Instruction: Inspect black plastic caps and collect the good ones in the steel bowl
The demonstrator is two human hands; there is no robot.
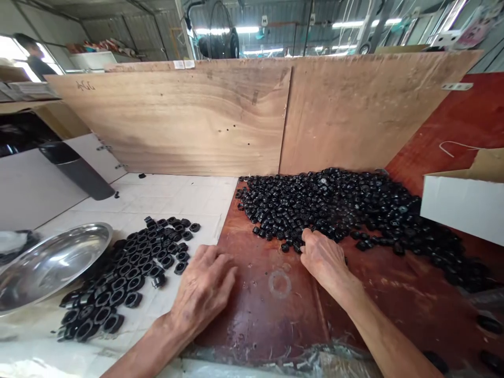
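Note:
My right hand [322,258] reaches to the near edge of a heap of small black plastic parts [299,197]. Its fingers are bent and pressed together among the loose pieces, and the hand hides what lies in the fingertips. Near the seam between the white and red-brown surfaces, my left hand [207,283] hovers or rests low with the back up. Its fingers curl under and the thumb sits a little apart; the palm is hidden. Left of it, black ring-shaped parts [136,257] lie clustered, many with their openings facing up.
A shiny metal bowl [59,262] stands tilted at the left, beside the rings. Behind it leans a dark grey cylinder [81,170]. A plywood board [197,121] closes the back. At the right is a white cardboard box [460,205]. A person [37,58] is far left.

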